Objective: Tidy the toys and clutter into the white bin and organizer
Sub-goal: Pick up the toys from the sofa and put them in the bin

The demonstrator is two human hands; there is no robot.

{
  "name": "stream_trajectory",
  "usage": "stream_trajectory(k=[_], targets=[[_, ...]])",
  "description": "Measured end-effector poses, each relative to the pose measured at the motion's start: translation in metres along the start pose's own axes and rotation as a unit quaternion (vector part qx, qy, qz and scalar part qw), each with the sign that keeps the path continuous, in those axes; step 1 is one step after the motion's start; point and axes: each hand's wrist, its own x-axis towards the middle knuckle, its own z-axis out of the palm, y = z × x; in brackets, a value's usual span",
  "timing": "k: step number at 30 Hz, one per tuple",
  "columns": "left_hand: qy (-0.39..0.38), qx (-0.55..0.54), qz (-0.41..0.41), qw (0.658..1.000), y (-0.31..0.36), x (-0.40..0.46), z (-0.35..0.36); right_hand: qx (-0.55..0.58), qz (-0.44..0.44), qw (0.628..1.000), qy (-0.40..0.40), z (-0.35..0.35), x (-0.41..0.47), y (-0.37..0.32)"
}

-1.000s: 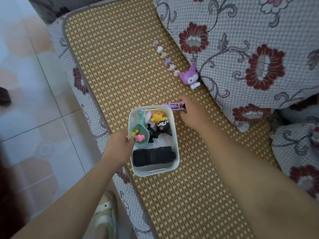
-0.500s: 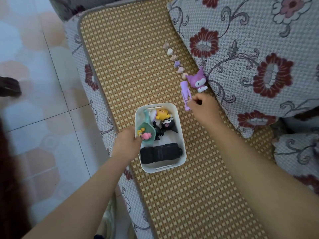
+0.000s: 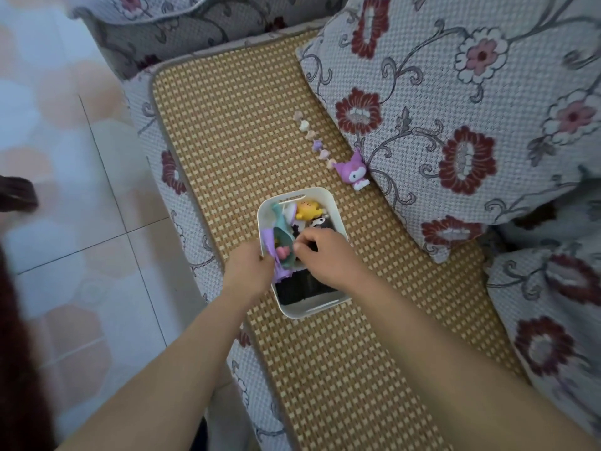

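My sofa seat (image 3: 227, 131) with its woven straw mat fills most of the view, and the big flowered cushion (image 3: 455, 109) leans along its right side. To the left is the pale tiled floor (image 3: 65, 157).

The white bin (image 3: 328, 198) sits on the mat near the seat's front edge, just below the middle of the view. Inside it, a black block-shaped toy (image 3: 292, 289) lies at the near end, a yellow figure (image 3: 307, 210) and a black-and-white figure (image 3: 320, 222) sit at the far end, and a teal piece (image 3: 283, 232) runs along the left wall.

My left hand (image 3: 248, 271) is at the bin's left wall, fingers curled round a purple toy (image 3: 273, 252) that stands against the inside of that wall. My right hand (image 3: 325, 255) reaches over the bin from the right, fingertips bent down among the toys; I cannot tell whether they pinch anything.

Still out on the mat, a purple-eared figure (image 3: 353, 172) rests against the cushion's edge, well apart from the bin. A row of small pastel beads (image 3: 313, 138) trails away from it toward the far end of the seat.
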Motion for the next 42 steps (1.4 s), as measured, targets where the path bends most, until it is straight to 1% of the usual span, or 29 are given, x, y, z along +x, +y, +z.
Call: stream_trajectory(k=[3,8,12,16,21,23,26,28,32,37,40,42], targets=[[-0.010,-0.004,0.002,1.000,-0.003,0.005,-0.011,0.027,0.018,0.999,0.003,-0.002,0.002,-0.012],[-0.032,0.018,0.021,0.999,-0.009,0.026,-0.033,-0.006,0.033,0.999,-0.009,0.009,0.023,-0.045],[-0.064,0.037,0.048,0.996,-0.010,0.049,-0.068,0.015,0.056,0.998,0.004,0.020,0.046,-0.075],[-0.079,0.046,0.047,0.995,-0.015,0.075,-0.116,0.029,0.066,0.997,0.039,0.023,0.069,-0.112],[-0.087,0.040,0.072,0.993,-0.006,0.106,-0.171,0.018,0.079,0.989,0.126,0.000,0.095,-0.148],[-0.084,0.043,0.081,0.992,-0.002,0.116,-0.183,0.019,0.091,0.984,0.154,-0.015,0.105,-0.153],[-0.078,0.050,0.077,0.993,0.002,0.132,-0.191,0.034,0.099,0.977,0.185,-0.035,0.117,-0.146],[-0.075,0.056,0.071,0.993,0.008,0.144,-0.192,0.023,0.105,0.972,0.207,-0.046,0.125,-0.134],[-0.068,0.066,0.072,0.993,0.017,0.161,-0.189,0.012,0.147,0.961,0.233,-0.060,0.147,-0.104],[-0.061,0.088,0.042,0.993,0.021,0.194,-0.163,-0.015,0.194,0.958,0.211,-0.064,0.191,-0.051],[-0.068,0.076,0.056,0.993,0.020,0.202,-0.157,-0.077,0.202,0.959,0.180,-0.063,0.210,-0.033],[-0.066,0.075,0.047,0.994,0.017,0.214,-0.146,-0.114,0.202,0.961,0.152,-0.060,0.231,-0.017]])
